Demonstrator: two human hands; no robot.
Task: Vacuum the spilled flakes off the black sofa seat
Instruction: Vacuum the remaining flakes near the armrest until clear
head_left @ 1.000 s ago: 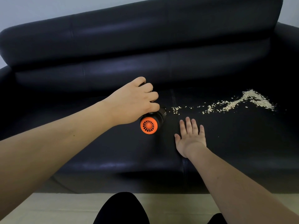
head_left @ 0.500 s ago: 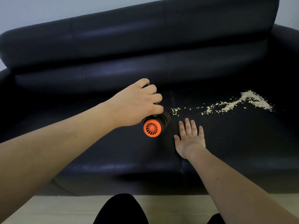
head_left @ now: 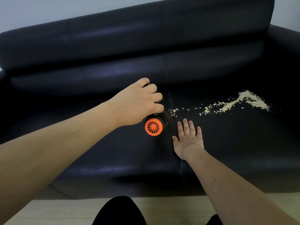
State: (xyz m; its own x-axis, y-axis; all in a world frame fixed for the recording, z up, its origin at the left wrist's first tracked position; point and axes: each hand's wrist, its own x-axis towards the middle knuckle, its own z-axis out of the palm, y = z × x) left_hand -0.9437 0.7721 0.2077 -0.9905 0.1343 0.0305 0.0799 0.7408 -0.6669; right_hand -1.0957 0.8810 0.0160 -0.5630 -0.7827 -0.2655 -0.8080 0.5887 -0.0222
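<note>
A small handheld vacuum (head_left: 155,125) with a black body and an orange vented rear cap lies low on the black sofa seat (head_left: 243,143). My left hand (head_left: 138,103) is closed over its top. Its front end, hidden in the dark, points right at the near end of a trail of pale flakes (head_left: 227,104). The trail runs right across the seat and widens into a heap at the far right. My right hand (head_left: 188,138) rests flat on the seat, fingers spread, just right of the vacuum and in front of the trail.
The sofa backrest (head_left: 146,46) rises behind the seat, and an armrest (head_left: 285,51) closes the right side. A seam (head_left: 182,169) divides the two seat cushions. Pale floor (head_left: 65,210) shows below the sofa front, with my dark-clothed knees at the bottom edge.
My left hand has slid the vacuum a short way to the right, up to the first flakes of the trail. The right hand has stayed flat on the seat.
</note>
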